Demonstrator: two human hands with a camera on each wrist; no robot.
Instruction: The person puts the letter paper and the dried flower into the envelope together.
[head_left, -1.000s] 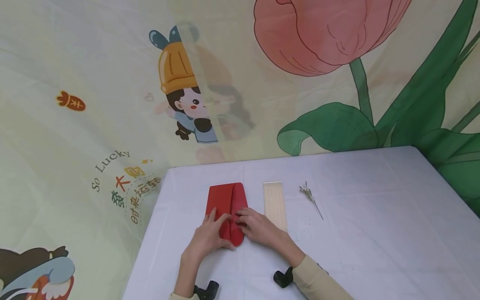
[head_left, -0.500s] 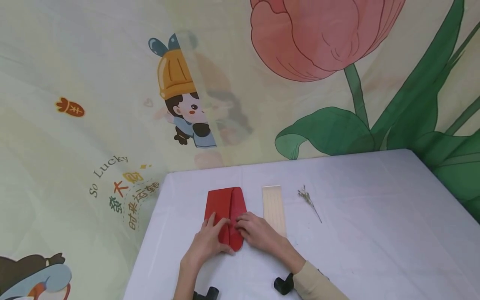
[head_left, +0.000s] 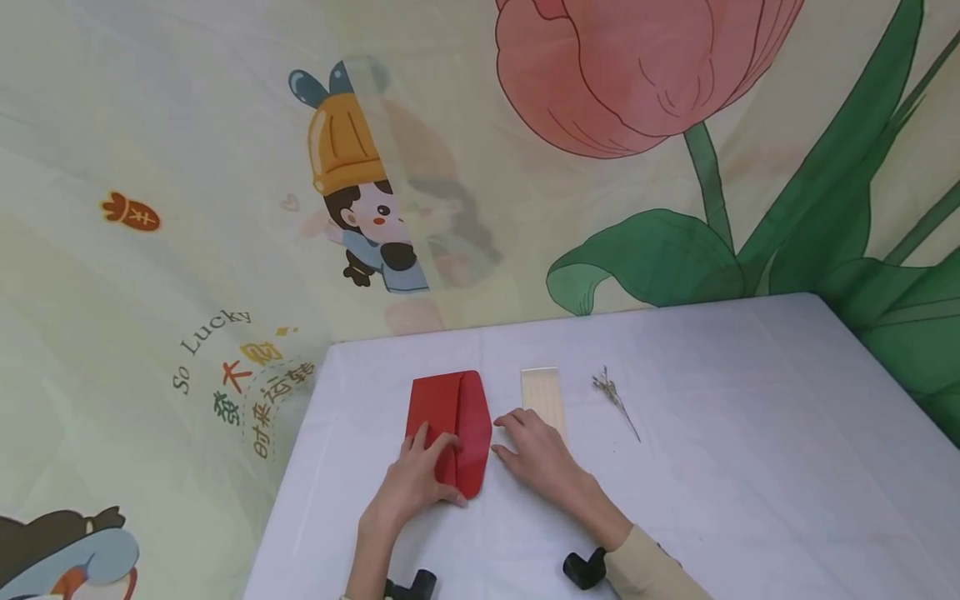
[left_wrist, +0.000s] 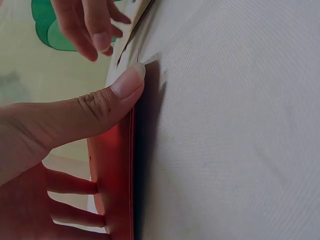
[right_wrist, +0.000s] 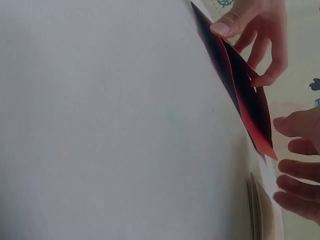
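Observation:
A red envelope [head_left: 435,400] lies on the white tabletop in the head view, its rounded flap [head_left: 474,442] spread to the right. My left hand [head_left: 412,479] grips its near part, thumb at the near edge and fingers across the red face. In the right wrist view the envelope's mouth [right_wrist: 250,95] gapes with a dark inside, and the left index fingertip sits at its edge. My right hand [head_left: 542,454] is just right of the flap, fingers loosely bent and holding nothing. It shows beyond the left thumb [left_wrist: 127,82] in the left wrist view.
A pale, lined strip [head_left: 542,387] lies right of the envelope, partly behind the right hand; from the right wrist its edge looks layered. Farther right is a small dried flower sprig [head_left: 615,398]. A printed cloth backdrop [head_left: 465,100] hangs behind the table's far edge.
My right hand has let go of the flap's edge and moved slightly right. The left hand keeps its hold on the envelope. The head view has shifted a little.

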